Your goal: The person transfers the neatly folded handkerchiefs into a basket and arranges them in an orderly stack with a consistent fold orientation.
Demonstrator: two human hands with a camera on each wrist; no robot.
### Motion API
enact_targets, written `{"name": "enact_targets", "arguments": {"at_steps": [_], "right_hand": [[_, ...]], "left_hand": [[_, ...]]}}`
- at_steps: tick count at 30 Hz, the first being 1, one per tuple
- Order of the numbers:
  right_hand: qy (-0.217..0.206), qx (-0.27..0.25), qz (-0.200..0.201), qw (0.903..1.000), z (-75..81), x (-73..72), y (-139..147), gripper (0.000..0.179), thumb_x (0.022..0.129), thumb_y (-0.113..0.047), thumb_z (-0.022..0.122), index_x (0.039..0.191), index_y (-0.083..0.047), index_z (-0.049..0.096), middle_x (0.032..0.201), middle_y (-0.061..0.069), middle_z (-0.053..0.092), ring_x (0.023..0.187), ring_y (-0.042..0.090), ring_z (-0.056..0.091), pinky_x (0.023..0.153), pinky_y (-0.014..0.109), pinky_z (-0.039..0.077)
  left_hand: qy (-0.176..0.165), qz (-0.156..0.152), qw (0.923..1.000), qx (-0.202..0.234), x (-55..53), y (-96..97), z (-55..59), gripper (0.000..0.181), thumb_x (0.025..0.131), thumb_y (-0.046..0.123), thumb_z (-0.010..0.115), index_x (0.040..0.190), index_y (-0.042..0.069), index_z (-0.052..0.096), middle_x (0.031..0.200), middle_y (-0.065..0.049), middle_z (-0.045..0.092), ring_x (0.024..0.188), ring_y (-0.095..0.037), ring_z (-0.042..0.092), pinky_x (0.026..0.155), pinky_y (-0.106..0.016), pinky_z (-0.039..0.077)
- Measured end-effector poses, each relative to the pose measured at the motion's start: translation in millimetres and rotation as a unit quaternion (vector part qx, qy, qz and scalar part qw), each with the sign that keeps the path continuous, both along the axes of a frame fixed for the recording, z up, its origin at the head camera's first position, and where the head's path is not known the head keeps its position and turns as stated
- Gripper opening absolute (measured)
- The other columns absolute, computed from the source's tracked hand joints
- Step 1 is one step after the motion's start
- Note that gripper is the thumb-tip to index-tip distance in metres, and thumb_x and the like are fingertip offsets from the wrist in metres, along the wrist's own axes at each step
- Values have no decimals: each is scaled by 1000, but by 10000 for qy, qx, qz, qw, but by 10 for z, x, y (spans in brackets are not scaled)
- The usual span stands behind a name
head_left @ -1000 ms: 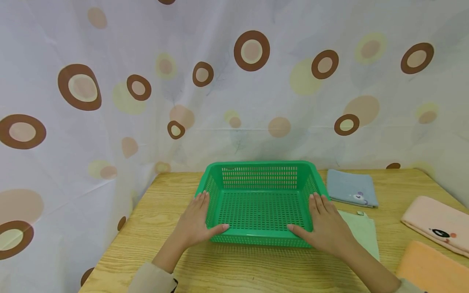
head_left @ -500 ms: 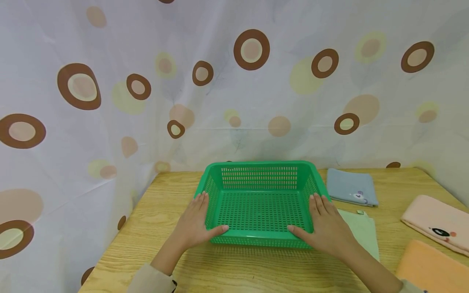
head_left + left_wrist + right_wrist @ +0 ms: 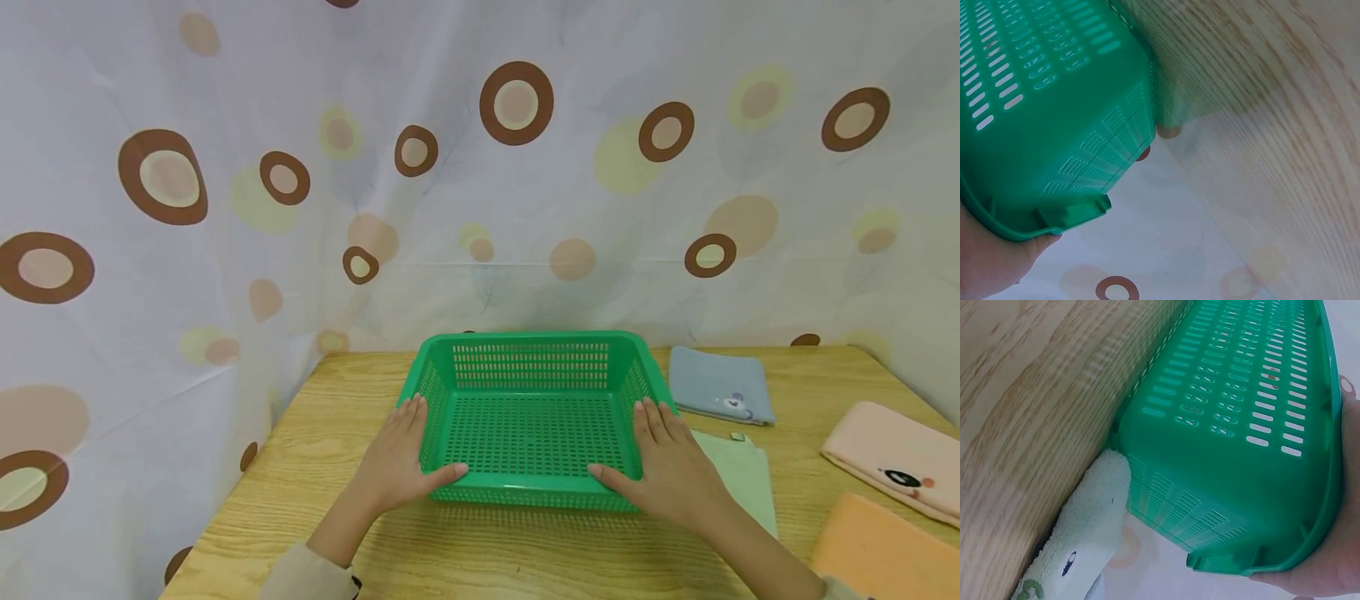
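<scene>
A green plastic basket (image 3: 532, 483) with slotted walls and a perforated floor stands on the wooden table, and no objects show inside it. My left hand (image 3: 401, 458) rests on its front left corner, fingers straight along the side rim and thumb on the front rim. Mirroring it, my right hand (image 3: 667, 471) lies over the front right corner, its fingers also extended. Both wrist views show the basket's front wall (image 3: 1047, 119) from outside, with each palm at the rim; the fingertips are hidden there. Beside the right hand lies a pale green towel (image 3: 738, 475), partly covered by the forearm.
A folded blue towel (image 3: 720, 383) lies at the back right. Further right are a folded pink towel (image 3: 892, 454) with a stitched face and an orange towel (image 3: 885, 550). A spotted curtain (image 3: 525, 208) hangs behind the table (image 3: 322, 442) and along its left side.
</scene>
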State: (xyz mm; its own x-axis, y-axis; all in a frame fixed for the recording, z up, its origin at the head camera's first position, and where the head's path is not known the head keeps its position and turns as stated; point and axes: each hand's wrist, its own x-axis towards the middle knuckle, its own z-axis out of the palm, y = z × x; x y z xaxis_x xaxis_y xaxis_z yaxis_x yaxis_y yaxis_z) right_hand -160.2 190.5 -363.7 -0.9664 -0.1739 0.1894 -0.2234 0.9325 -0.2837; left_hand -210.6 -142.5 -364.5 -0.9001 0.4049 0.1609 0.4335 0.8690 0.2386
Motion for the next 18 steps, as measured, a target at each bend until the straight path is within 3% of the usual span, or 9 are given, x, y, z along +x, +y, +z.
{"name": "enact_targets", "arguments": {"at_steps": [18], "right_hand": [[103,-84,3,9999,-22,39,-13,103,82,-64,52,139,16,23,146,33,23,135,51,17,110,62,19]], "left_hand": [[-81,42,9999,72,26,-14,-11,102,80,65,52,144,-8,19,152,-22,19,143,-35,14,118,-46,15]]}}
